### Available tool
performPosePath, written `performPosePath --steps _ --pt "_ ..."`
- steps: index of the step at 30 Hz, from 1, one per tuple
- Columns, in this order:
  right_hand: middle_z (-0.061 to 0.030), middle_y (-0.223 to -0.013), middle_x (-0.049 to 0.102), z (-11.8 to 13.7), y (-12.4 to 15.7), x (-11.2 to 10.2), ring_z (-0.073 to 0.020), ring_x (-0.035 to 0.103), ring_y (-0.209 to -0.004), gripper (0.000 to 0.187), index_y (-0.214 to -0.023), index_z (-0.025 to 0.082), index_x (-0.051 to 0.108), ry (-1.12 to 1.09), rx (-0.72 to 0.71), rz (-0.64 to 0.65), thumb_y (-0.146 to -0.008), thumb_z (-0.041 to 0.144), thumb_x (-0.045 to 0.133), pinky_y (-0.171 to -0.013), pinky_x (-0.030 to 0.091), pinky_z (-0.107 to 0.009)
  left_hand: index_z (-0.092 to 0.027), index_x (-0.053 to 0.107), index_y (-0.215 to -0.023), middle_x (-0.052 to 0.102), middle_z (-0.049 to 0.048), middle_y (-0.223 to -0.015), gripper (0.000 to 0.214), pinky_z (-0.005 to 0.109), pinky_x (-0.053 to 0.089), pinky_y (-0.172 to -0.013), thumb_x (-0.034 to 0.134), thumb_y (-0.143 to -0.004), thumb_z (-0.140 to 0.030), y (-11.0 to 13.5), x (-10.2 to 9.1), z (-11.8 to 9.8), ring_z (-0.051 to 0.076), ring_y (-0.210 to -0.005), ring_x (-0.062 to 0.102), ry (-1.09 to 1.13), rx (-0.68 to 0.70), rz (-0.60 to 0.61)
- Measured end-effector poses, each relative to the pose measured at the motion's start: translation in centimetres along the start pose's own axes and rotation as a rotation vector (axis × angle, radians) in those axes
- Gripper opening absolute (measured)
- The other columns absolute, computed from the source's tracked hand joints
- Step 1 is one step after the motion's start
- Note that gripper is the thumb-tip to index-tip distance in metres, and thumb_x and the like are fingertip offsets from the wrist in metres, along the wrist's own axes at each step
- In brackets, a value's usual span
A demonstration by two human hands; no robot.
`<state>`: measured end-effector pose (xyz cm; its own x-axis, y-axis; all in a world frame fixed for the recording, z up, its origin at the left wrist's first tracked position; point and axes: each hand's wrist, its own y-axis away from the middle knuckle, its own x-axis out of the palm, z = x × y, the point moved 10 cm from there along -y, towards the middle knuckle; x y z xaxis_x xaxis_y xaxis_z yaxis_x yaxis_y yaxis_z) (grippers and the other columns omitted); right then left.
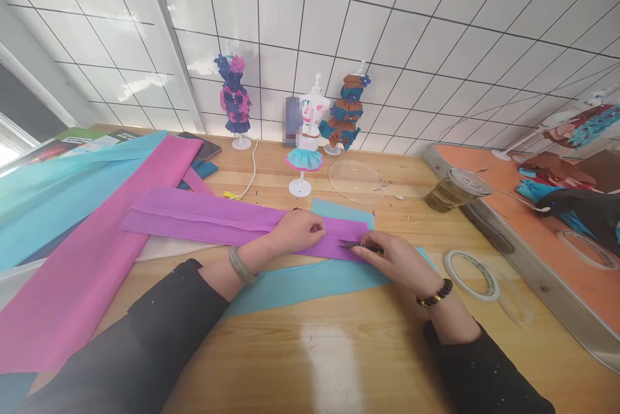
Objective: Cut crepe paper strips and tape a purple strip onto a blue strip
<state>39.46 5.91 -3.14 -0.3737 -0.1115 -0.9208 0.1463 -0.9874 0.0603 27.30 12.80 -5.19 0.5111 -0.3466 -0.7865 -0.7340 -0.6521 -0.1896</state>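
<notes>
A folded purple crepe-paper strip (203, 217) lies across the wooden table (339, 349), over a teal paper piece (310, 281). My left hand (298, 230) presses down on the strip's right part with its fingers curled together. My right hand (394, 259) grips small dark scissors (358, 246), whose blades point left at the strip's right end, close to my left fingertips.
Pink paper (72, 272) and light-blue paper (53, 188) spread at the left. Three small dressed mannequins (235, 101) (305, 136) (346, 113) stand by the tiled wall. A clear lid (356, 181), a covered cup of drink (453, 189), a tape roll (472, 274) and an orange tray (557, 252) lie right.
</notes>
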Motion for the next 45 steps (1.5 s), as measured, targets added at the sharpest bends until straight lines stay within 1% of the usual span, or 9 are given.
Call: performPosePath --steps 4,12,16,19,24,28,33,40,45 --pt "-0.0008 -0.067 0.061 -0.8 0.0 -0.3 -0.0147 0.052 -0.059 0.038 -0.074 0.022 0.057 0.02 0.026 -0.002 -0.082 0.055 0.04 -0.056 0.037 -0.026 -0.019 0.06 -0.067 0.06 -0.0017 -0.062 0.019 0.022 0.034 -0.056 0.047 -0.077 -0.028 0.0 0.0 0.0 0.011 -0.059 0.051 0.0 -0.01 0.001" --pt "-0.0024 -0.071 0.064 -2.0 0.0 -0.7 -0.0166 0.056 -0.062 0.041 -0.078 0.023 0.061 0.046 0.061 -0.041 -0.08 0.058 0.041 -0.059 0.04 -0.028 -0.018 0.059 -0.066 0.06 -0.0015 -0.063 0.022 0.022 0.035 -0.059 0.045 -0.078 -0.029 0.0 0.0 0.0 0.011 -0.059 0.051 0.008 -0.027 0.008" --pt "-0.0024 -0.069 0.064 -1.5 0.0 -0.9 -0.0163 0.055 -0.061 0.04 -0.076 0.023 0.062 0.035 0.044 -0.059 -0.08 0.057 0.041 -0.058 0.04 -0.028 -0.019 0.062 -0.073 0.064 -0.0011 -0.07 0.021 0.023 0.037 -0.063 0.046 -0.08 -0.032 0.2 -0.2 -0.7 0.012 -0.065 0.054 -0.013 -0.013 0.014" --pt "-0.0016 -0.069 0.064 -0.5 0.1 -0.7 -0.0151 0.054 -0.06 0.039 -0.074 0.023 0.061 -0.011 0.004 -0.027 -0.081 0.055 0.041 -0.056 0.039 -0.027 -0.021 0.065 -0.081 0.066 0.0001 -0.079 0.024 0.026 0.037 -0.068 0.047 -0.081 -0.036 0.3 -0.3 -1.5 0.015 -0.073 0.056 -0.059 0.01 0.009" --pt "-0.0007 -0.072 0.064 0.3 0.1 -0.2 -0.0147 0.054 -0.063 0.037 -0.075 0.023 0.062 -0.028 -0.029 -0.004 -0.081 0.054 0.043 -0.056 0.039 -0.026 -0.019 0.06 -0.062 0.061 0.0008 -0.064 0.03 0.027 0.034 -0.063 0.044 -0.083 -0.033 0.3 -0.5 -1.5 0.014 -0.064 0.052 -0.161 -0.037 -0.032" --pt "-0.0008 -0.071 0.064 -0.2 0.0 -0.4 -0.015 0.054 -0.062 0.038 -0.076 0.023 0.062 0.022 -0.012 -0.024 -0.081 0.055 0.041 -0.057 0.039 -0.026 -0.019 0.06 -0.064 0.061 0.0004 -0.065 0.027 0.026 0.033 -0.062 0.043 -0.082 -0.031 0.3 -0.6 -1.6 0.014 -0.064 0.051 -0.142 -0.035 -0.069" --pt "-0.0019 -0.067 0.064 -0.7 0.0 -0.6 -0.0155 0.054 -0.059 0.042 -0.074 0.022 0.062 0.063 0.004 -0.055 -0.08 0.057 0.04 -0.055 0.039 -0.027 -0.019 0.06 -0.063 0.061 0.0007 -0.064 0.027 0.026 0.033 -0.062 0.044 -0.082 -0.03 0.4 -0.7 -1.6 0.014 -0.064 0.051 -0.152 -0.059 -0.066" --pt "-0.0022 -0.074 0.065 -0.2 -0.4 -0.4 -0.0162 0.057 -0.063 0.039 -0.078 0.023 0.063 0.077 -0.026 -0.077 -0.081 0.056 0.041 -0.058 0.041 -0.027 -0.019 0.06 -0.065 0.061 0.0009 -0.065 0.026 0.027 0.034 -0.062 0.045 -0.081 -0.032 0.4 -0.9 -1.7 0.014 -0.063 0.051 -0.106 -0.066 -0.06" --pt "-0.0033 -0.075 0.066 0.4 -0.8 -0.2 -0.0165 0.059 -0.066 0.041 -0.079 0.022 0.063 0.107 -0.049 -0.108 -0.08 0.057 0.041 -0.06 0.042 -0.027 -0.018 0.057 -0.06 0.058 0.0004 -0.061 0.028 0.026 0.035 -0.062 0.045 -0.081 -0.032 0.4 -0.9 -1.7 0.013 -0.059 0.049 -0.071 -0.06 -0.053"
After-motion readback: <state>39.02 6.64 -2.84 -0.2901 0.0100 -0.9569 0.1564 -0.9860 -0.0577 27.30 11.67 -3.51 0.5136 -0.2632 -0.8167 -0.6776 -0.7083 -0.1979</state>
